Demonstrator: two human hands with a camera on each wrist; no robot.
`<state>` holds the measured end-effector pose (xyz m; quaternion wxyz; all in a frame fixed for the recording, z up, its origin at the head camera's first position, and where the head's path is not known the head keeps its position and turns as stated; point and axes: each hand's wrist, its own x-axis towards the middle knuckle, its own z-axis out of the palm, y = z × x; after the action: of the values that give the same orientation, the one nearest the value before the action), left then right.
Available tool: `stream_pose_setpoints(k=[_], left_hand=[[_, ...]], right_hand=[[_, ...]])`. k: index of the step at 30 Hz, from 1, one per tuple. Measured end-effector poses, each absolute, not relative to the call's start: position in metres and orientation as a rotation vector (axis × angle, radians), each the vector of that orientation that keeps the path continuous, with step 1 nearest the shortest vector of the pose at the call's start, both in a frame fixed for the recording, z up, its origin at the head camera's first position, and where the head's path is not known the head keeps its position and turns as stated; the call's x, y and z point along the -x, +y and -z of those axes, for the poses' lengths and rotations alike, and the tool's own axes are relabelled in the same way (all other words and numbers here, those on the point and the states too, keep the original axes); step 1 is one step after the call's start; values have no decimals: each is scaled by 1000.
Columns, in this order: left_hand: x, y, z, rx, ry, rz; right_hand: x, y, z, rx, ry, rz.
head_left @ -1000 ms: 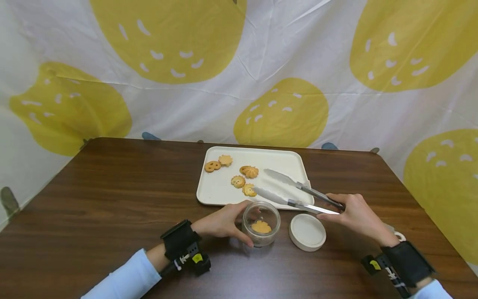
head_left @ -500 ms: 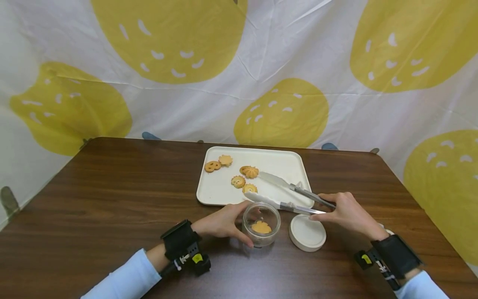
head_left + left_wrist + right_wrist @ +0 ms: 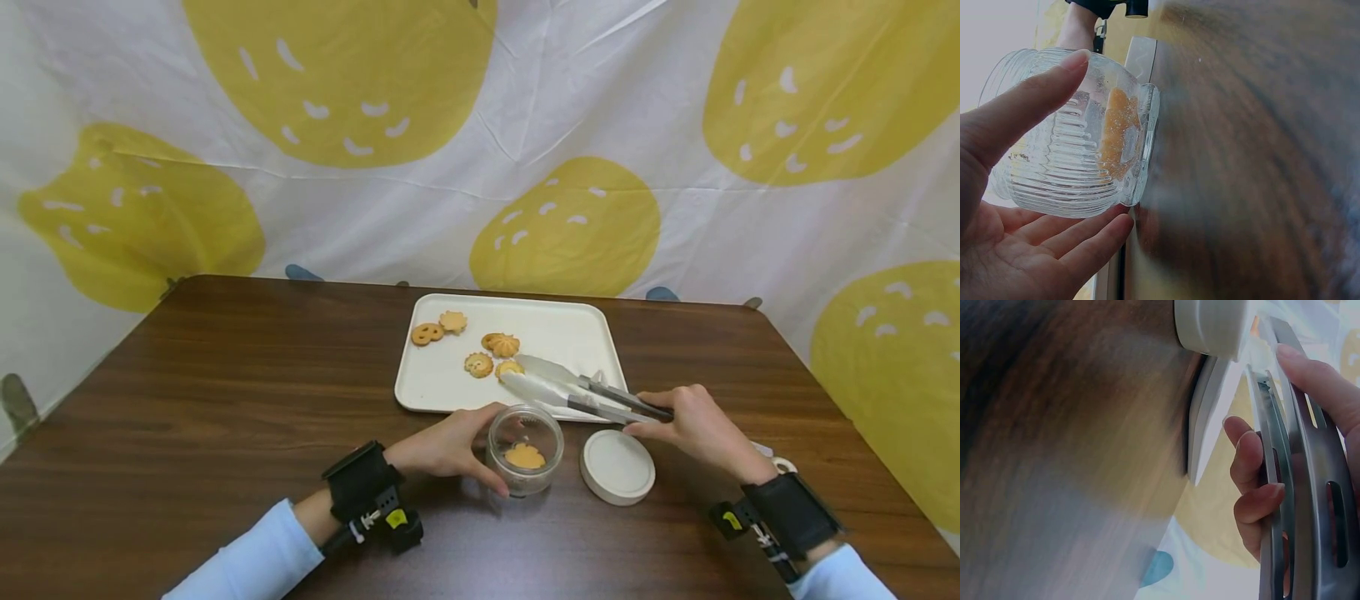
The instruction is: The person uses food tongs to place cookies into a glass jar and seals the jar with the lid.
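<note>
In the head view my left hand [image 3: 450,446] holds a clear glass jar [image 3: 553,462] upright on the table, thumb on the near side and fingers behind. A flower-shaped cookie [image 3: 524,456] lies at the jar's bottom; the left wrist view shows it through the ribbed wall. My right hand [image 3: 701,433] grips metal tongs [image 3: 540,390] with pale tips, thumb on one arm and fingers on the other. The tips reach over the white tray [image 3: 562,321], close around a round cookie [image 3: 507,367] and partly hiding it.
Several other cookies lie on the tray: a pretzel-shaped one [image 3: 427,334], a flower-shaped one [image 3: 453,322], a round one [image 3: 477,365] and a swirled one [image 3: 505,346] overlapping another. A white round lid [image 3: 618,465] sits right of the jar. A lemon-print cloth [image 3: 360,225] hangs behind the table.
My right hand has moved left with the tongs, and their tips have drawn together. The round cookie at the tips has shifted slightly right and away from me. My left hand and the jar stay put.
</note>
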<state>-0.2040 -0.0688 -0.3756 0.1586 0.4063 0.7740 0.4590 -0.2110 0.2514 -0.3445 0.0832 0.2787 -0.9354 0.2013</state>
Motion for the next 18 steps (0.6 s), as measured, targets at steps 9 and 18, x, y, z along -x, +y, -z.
stream_pose_setpoints(k=[9, 18], left_hand=[[204, -69, 375, -1136, 2178, -1333], [204, -68, 375, -1128, 2181, -1330]], right_hand=[[210, 251, 345, -830, -2760, -599], [208, 252, 346, -834, -2748, -633]])
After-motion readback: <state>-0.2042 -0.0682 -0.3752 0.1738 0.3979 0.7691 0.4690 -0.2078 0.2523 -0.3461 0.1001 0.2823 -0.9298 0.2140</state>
